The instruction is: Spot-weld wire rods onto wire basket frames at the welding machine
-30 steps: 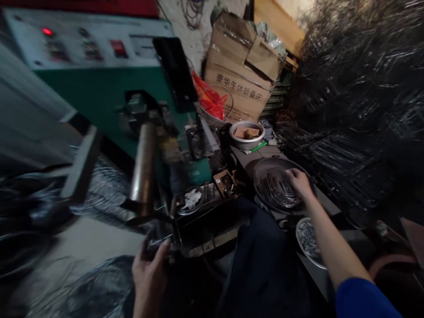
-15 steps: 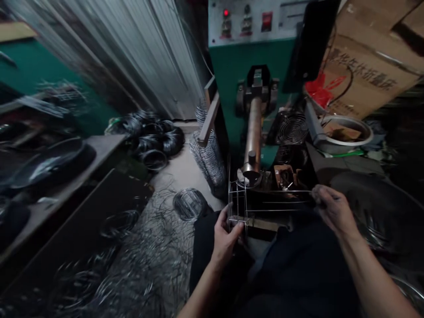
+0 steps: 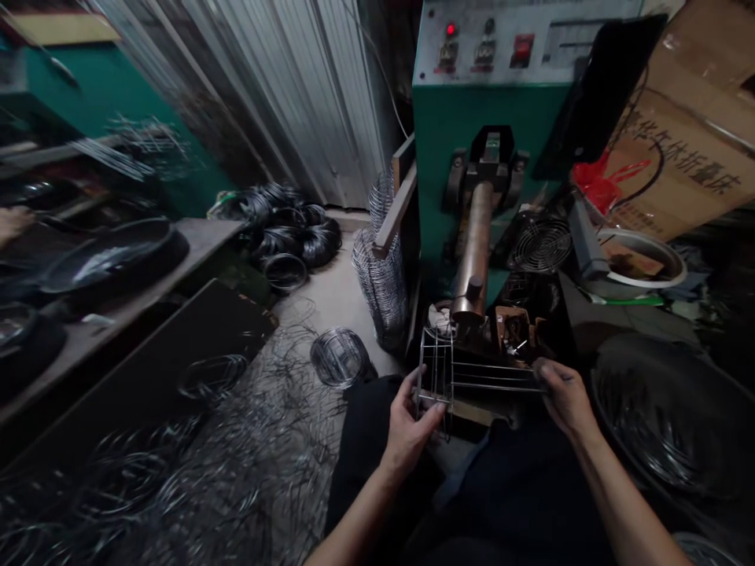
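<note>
A small wire frame (image 3: 436,363) stands upright just below the end of the machine's copper-coloured arm (image 3: 473,255). My left hand (image 3: 410,417) has its fingers and thumb around the lower part of this frame. Thin straight wires (image 3: 495,377) run sideways from the frame to my right hand (image 3: 560,393), which pinches their far ends. Whether the wires are joined to the frame is too small to tell.
The green machine (image 3: 448,149) rises ahead. Stacked wire rings (image 3: 382,291) and a round wire grid (image 3: 339,358) stand left of it. A metal bowl (image 3: 672,271) and black basin (image 3: 666,417) are right. Another person's hand (image 3: 15,224) shows at far left.
The view has turned left, so the machine appears farther right. My right hand has come closer to my left, and the wires' right ends now sit lower. Another person's hand has appeared at far left.
</note>
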{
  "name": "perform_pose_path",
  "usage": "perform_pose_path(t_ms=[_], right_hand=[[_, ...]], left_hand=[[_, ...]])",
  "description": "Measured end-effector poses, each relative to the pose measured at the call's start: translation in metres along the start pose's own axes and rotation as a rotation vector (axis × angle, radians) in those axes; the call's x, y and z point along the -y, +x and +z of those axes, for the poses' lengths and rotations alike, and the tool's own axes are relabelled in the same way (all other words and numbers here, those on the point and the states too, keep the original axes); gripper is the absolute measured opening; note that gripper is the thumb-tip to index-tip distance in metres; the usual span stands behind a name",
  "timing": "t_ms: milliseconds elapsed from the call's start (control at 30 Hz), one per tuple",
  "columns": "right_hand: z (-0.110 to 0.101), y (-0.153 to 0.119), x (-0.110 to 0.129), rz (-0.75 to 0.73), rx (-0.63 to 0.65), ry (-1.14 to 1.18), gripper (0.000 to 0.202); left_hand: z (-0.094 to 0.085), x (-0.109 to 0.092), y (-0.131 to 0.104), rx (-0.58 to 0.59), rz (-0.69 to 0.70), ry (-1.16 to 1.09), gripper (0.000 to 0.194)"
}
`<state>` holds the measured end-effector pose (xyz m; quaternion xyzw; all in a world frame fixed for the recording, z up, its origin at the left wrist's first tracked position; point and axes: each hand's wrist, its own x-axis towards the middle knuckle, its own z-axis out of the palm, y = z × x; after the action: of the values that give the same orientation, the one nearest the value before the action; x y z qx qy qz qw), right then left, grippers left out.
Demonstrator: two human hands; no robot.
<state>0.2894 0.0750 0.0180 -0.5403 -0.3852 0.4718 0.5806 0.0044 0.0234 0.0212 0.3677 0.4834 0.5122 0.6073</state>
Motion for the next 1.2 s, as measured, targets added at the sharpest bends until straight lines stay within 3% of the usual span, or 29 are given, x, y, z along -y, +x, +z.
perform_pose_path(t_ms=[200,333,700,1200], right_hand=[[0.000,0.007,-0.003,0.042,0.035,0.014,0.053],[0.001,0.016,-0.007,0.072,0.048,0.060,0.054],[-0.001,0.032,-0.019,0.106,0.032,0.101,0.042],[-0.005,0.042,-0.020,0.026,0.098,0.073,0.054]], left_hand=[[0.004,-0.003,0.006,-0.016,0.045,0.044,0.074],[0.007,-0.007,0.010,0.007,-0.008,0.017,0.084],[0.012,-0.022,0.022,0.008,0.032,0.026,0.085],[0.016,-0.017,0.033,0.047,0.038,0.007,0.089]])
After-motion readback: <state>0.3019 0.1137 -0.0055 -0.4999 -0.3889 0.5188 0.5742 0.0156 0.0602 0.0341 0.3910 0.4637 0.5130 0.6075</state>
